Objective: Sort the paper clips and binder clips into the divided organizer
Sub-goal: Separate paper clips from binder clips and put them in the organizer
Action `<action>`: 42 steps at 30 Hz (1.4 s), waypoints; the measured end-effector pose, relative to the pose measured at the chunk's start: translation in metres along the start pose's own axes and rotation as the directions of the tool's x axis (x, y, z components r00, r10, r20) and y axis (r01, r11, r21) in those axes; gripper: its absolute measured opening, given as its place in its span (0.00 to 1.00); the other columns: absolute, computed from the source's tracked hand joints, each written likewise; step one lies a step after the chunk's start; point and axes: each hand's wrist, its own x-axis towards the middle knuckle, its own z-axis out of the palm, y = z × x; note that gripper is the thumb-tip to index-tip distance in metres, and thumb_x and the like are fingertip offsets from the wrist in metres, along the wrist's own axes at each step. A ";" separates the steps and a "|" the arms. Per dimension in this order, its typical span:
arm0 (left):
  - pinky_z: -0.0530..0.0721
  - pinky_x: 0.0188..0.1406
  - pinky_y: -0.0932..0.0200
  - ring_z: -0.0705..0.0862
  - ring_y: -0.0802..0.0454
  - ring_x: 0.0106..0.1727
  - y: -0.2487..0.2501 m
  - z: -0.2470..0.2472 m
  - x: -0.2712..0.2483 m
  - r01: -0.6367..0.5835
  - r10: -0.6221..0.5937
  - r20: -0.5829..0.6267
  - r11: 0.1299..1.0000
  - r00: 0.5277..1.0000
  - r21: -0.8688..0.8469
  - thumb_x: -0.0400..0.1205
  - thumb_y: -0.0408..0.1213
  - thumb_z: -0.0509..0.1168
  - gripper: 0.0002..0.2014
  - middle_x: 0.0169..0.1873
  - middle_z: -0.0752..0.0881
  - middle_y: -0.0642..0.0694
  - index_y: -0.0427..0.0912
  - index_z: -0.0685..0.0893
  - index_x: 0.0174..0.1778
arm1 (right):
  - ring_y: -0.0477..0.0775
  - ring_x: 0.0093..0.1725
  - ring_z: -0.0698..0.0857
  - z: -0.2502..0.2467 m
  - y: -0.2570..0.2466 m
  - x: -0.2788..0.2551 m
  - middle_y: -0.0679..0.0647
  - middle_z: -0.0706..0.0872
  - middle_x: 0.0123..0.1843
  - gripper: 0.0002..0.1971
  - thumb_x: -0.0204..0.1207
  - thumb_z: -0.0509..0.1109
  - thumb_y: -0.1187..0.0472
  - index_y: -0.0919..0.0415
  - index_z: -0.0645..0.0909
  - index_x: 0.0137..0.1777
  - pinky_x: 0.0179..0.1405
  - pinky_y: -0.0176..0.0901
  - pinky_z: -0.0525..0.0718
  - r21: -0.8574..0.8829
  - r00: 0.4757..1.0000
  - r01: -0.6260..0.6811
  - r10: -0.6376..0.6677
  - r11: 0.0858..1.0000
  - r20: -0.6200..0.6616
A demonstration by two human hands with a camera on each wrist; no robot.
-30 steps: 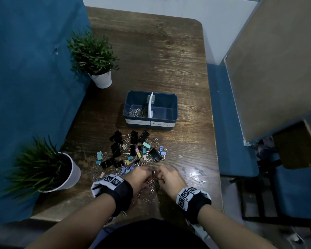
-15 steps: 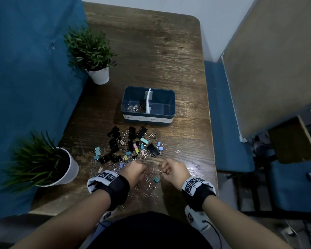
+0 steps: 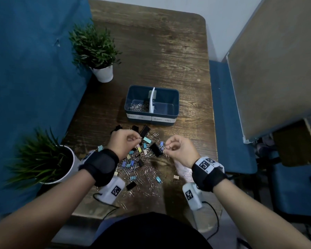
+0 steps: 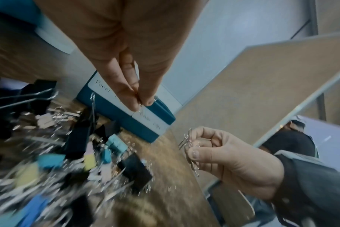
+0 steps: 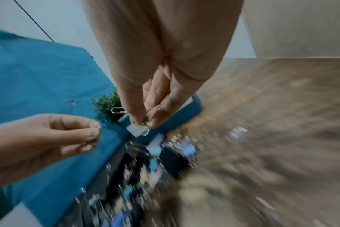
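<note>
The blue divided organizer (image 3: pixel 152 121) stands mid-table with silver paper clips (image 3: pixel 138 106) in its left compartment; the right compartment looks bare. A mixed pile of binder clips and paper clips (image 3: pixel 142 164) lies in front of it. Both hands are raised above the pile. My left hand (image 3: pixel 123 143) pinches paper clips (image 4: pixel 140 106) at its fingertips. My right hand (image 3: pixel 178 150) pinches a small bunch of paper clips (image 4: pixel 189 147), which also shows below the fingertips in the right wrist view as paper clips (image 5: pixel 145 130).
Two potted plants stand along the left: one (image 3: pixel 95 51) behind the organizer, one (image 3: pixel 43 159) near the front edge. A blue partition (image 3: pixel 25 78) borders the left side. A board (image 3: pixel 276 69) leans at the right beyond the table edge.
Both hands have lifted off the pile, moved apart and forward toward the organizer, each carrying paper clips. The head view has shifted closer.
</note>
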 end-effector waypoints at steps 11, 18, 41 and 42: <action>0.88 0.47 0.56 0.89 0.51 0.39 0.033 -0.038 0.118 0.072 -0.111 -0.271 0.986 0.956 -0.149 0.72 0.36 0.75 0.03 0.36 0.90 0.45 0.43 0.90 0.40 | 0.46 0.37 0.87 0.009 -0.105 0.122 0.48 0.88 0.33 0.12 0.66 0.82 0.63 0.52 0.81 0.38 0.49 0.43 0.87 0.016 0.972 0.116 -0.110 0.993 -0.205; 0.78 0.49 0.64 0.85 0.55 0.47 0.017 -0.022 0.120 0.191 -0.199 -0.257 0.980 0.946 -0.055 0.77 0.40 0.72 0.12 0.49 0.90 0.45 0.41 0.89 0.54 | 0.50 0.50 0.86 0.027 -0.100 0.141 0.51 0.88 0.47 0.12 0.69 0.79 0.59 0.55 0.83 0.51 0.58 0.47 0.84 -0.207 0.979 0.096 -0.130 0.974 -0.155; 0.79 0.58 0.65 0.76 0.60 0.53 -0.083 0.032 -0.073 -0.177 0.029 0.360 0.905 0.932 0.386 0.74 0.49 0.71 0.19 0.56 0.76 0.55 0.51 0.79 0.61 | 0.50 0.63 0.80 0.040 0.040 -0.029 0.45 0.80 0.65 0.17 0.75 0.63 0.70 0.48 0.79 0.58 0.57 0.46 0.81 -0.715 0.944 0.301 -0.092 0.631 0.316; 0.78 0.59 0.64 0.76 0.59 0.55 -0.085 0.033 -0.076 -0.176 0.035 0.345 0.905 0.938 0.387 0.74 0.49 0.72 0.22 0.57 0.76 0.54 0.51 0.78 0.63 | 0.50 0.63 0.78 0.038 0.041 -0.027 0.45 0.79 0.64 0.18 0.74 0.64 0.70 0.48 0.78 0.59 0.61 0.47 0.81 -0.715 0.948 0.293 -0.094 0.635 0.305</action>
